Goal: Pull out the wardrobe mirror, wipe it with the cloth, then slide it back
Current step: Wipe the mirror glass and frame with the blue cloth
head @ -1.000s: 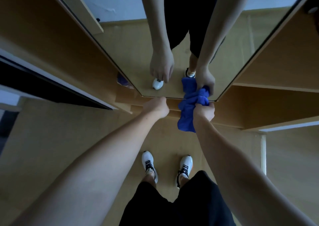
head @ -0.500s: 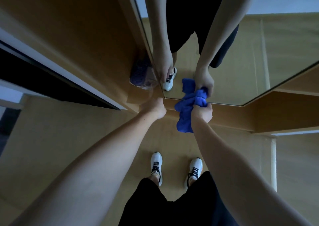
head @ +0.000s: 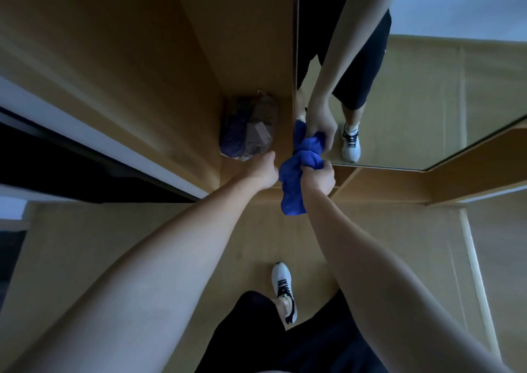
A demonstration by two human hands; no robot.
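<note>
I see a bright blue cloth, tan wood on the wardrobe and floor, a white shoe with black laces, black shorts, and a purplish speckled bag inside.

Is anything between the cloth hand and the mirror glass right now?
Nothing visible. The right hand grips the blue cloth bunched right at the mirror near its lower edge, with no object between them. The wrapped bundle sits left of the mirror, inside the wardrobe.
</note>
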